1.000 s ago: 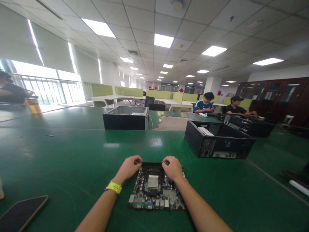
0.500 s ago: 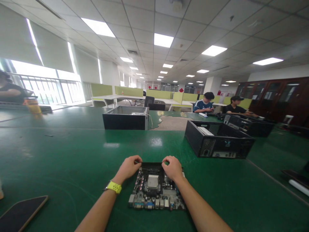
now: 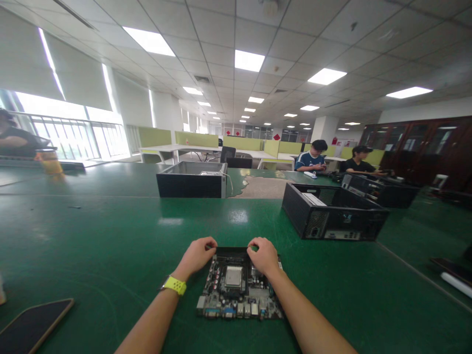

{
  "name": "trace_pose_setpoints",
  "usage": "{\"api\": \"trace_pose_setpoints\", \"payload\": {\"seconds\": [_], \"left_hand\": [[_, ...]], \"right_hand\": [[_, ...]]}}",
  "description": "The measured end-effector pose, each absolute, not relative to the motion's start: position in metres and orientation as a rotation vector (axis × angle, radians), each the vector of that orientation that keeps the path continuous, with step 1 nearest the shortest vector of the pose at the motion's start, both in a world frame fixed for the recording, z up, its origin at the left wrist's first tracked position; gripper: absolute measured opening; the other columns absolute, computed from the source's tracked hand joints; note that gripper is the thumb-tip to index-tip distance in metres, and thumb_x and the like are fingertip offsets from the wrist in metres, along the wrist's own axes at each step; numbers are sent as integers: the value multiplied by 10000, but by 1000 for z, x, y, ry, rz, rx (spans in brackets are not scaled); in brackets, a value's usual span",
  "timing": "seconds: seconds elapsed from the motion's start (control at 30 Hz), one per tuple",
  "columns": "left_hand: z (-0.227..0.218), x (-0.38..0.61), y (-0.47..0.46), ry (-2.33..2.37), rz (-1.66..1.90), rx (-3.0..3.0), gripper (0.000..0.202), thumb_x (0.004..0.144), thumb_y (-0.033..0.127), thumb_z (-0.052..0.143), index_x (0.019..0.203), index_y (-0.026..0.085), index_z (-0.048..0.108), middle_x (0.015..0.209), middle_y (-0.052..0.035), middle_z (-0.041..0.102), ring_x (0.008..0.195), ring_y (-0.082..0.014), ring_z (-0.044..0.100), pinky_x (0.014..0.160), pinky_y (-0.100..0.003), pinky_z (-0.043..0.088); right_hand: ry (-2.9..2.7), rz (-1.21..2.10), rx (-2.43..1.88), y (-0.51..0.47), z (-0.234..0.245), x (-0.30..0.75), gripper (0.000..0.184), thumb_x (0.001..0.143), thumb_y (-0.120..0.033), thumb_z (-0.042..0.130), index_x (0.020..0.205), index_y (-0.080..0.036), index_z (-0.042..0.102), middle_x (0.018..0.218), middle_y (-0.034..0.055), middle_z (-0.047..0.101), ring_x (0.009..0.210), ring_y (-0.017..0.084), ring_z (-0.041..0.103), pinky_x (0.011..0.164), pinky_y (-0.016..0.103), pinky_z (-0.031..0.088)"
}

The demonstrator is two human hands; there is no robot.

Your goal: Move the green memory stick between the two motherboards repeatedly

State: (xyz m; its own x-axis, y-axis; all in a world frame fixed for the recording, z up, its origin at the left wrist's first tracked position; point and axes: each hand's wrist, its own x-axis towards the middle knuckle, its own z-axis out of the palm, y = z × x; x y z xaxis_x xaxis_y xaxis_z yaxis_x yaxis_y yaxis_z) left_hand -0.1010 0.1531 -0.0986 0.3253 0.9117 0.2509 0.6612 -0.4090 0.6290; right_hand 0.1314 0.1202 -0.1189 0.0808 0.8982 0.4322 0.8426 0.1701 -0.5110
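Note:
A motherboard (image 3: 254,295) lies flat on the green table with its row of ports facing me. A silver square processor (image 3: 233,277) sits in its socket. Along the board's far edge stands a thin dark strip that looks like a RAM stick (image 3: 231,251). My left hand (image 3: 199,254) pinches the strip's left end with closed fingers. At its right end my right hand (image 3: 263,255) is closed too, its forearm crossing the board's right side. Both fingertips are partly hidden, and I cannot tell whether the strip is seated in a slot.
An open black computer case (image 3: 335,216) stands at the right, another case (image 3: 191,182) farther back. A third case (image 3: 379,191) is behind on the right. A dark flat panel (image 3: 35,324) lies at front left. Two people sit across the table; another is at far left.

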Motion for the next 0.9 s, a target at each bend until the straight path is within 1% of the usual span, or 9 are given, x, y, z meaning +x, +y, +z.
{"api": "trace_pose_setpoints", "payload": {"seconds": [0.2, 0.43, 0.9], "left_hand": [[-98, -100, 153, 1378, 813, 2160, 177, 678, 275, 482, 736, 168, 610, 727, -18, 650, 683, -150, 580, 650, -242, 418], [-98, -100, 153, 1365, 818, 2172, 168, 686, 270, 478, 731, 170, 605, 739, -20, 653, 704, -150, 586, 668, -238, 420], [-99, -100, 154, 1382, 816, 2177, 167, 692, 276, 477, 739, 176, 603, 734, -13, 655, 692, -146, 585, 660, -234, 419]], "right_hand": [[-1750, 109, -1664, 119, -117, 131, 131, 708, -249, 525, 709, -221, 653, 784, 14, 658, 816, 153, 549, 776, 239, 353], [-1748, 113, -1679, 117, -115, 130, 134, 704, -243, 524, 714, -222, 657, 790, 14, 660, 825, 151, 551, 764, 233, 358], [-1728, 109, -1611, 118, -117, 131, 141, 703, -236, 521, 702, -232, 662, 782, 5, 666, 795, 148, 561, 751, 227, 371]]}}
